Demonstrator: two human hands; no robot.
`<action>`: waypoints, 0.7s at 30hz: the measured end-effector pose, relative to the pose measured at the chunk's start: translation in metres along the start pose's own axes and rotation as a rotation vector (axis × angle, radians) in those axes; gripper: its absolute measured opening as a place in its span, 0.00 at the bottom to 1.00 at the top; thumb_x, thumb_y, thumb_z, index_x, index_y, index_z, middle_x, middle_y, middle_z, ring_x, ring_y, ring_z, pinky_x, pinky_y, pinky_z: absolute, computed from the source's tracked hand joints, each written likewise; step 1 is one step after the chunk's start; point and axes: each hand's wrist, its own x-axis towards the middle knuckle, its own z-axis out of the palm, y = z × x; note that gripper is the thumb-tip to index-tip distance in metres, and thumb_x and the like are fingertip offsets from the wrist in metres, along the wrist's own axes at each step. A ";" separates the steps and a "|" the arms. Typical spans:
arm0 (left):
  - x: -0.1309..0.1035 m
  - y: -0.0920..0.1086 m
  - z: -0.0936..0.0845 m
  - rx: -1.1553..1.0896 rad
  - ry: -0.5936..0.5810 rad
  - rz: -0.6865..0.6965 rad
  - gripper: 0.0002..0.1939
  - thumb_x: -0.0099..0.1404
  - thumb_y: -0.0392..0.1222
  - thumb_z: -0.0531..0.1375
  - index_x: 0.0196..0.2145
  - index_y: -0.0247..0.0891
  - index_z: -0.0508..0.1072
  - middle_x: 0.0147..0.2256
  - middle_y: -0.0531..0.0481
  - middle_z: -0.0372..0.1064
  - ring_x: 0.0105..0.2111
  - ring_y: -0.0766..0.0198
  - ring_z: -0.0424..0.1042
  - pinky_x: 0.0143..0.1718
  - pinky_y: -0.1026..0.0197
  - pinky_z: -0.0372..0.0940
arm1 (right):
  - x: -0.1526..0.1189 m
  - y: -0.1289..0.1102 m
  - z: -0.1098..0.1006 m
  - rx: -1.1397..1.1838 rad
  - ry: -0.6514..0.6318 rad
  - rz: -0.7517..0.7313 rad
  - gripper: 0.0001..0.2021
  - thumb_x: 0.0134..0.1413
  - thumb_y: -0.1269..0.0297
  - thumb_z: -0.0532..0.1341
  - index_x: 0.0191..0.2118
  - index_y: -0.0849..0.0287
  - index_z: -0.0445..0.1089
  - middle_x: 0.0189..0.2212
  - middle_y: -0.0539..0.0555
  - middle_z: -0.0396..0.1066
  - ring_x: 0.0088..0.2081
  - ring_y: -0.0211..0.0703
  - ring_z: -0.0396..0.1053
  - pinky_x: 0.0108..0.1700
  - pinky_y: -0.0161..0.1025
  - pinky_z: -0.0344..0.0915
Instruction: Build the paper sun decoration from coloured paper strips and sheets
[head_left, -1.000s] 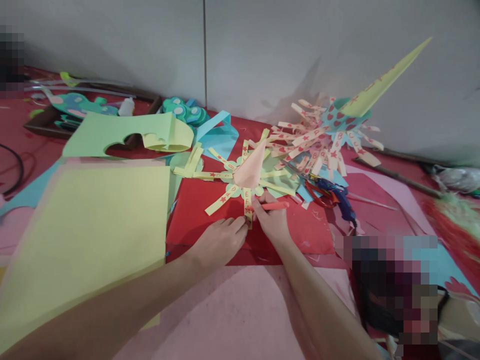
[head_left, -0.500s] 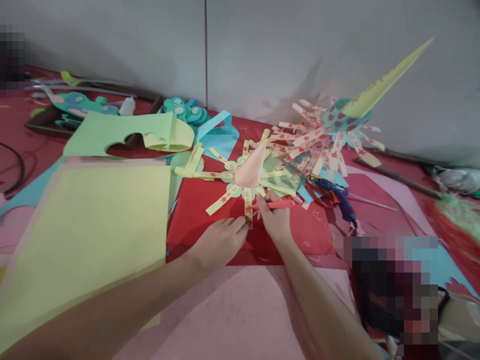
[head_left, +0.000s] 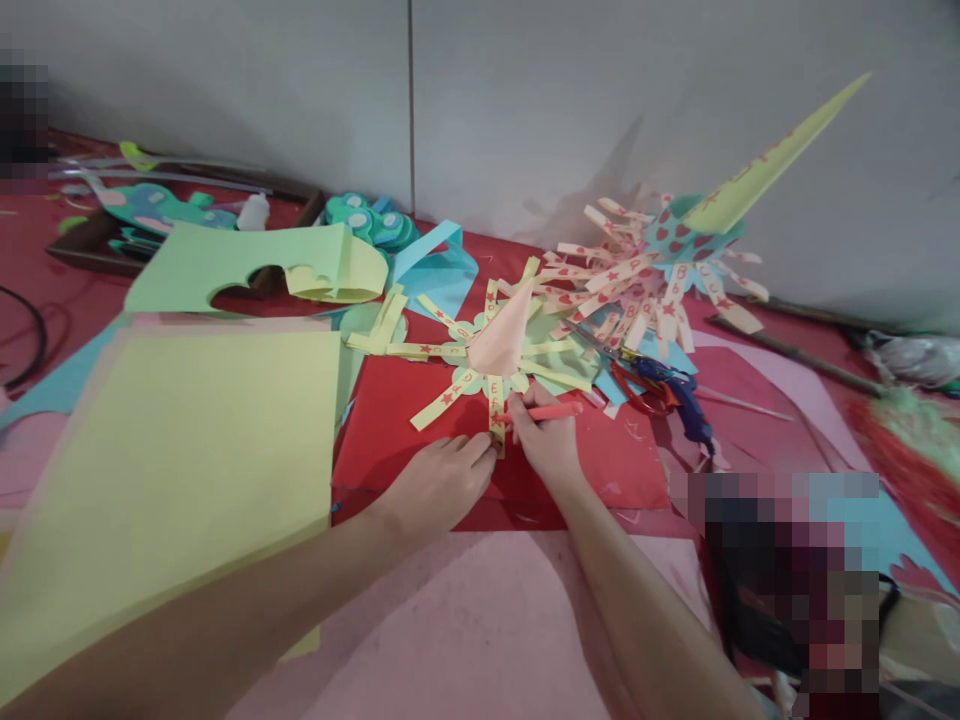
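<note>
A pink paper cone (head_left: 504,335) stands on a pale green flower-shaped base, from which yellow paper strips with red letters and stars spread out. My right hand (head_left: 549,442) is closed around a red marker (head_left: 556,410), its tip at the star on the front strip (head_left: 496,396). At the lower end of that strip, the fingers of my left hand (head_left: 442,482) are pressed together and hold it down on the red board (head_left: 600,455).
Yellow sheets (head_left: 195,440) lie at the left, below a cut green sheet (head_left: 247,262). At the right are scissors (head_left: 637,398), a blue glue gun (head_left: 679,390) and a finished-looking cone with strips (head_left: 694,235). A wall (head_left: 525,110) rises behind.
The marker and my right hand have shifted very slightly to the left. My left hand stays in the same place on the strip.
</note>
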 end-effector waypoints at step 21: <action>0.000 0.000 0.000 -0.018 0.006 -0.008 0.12 0.65 0.31 0.46 0.38 0.31 0.68 0.31 0.48 0.66 0.28 0.64 0.68 0.30 0.60 0.64 | -0.001 -0.003 -0.002 -0.005 -0.022 0.003 0.16 0.53 0.58 0.54 0.19 0.56 0.51 0.11 0.42 0.53 0.16 0.31 0.54 0.24 0.31 0.55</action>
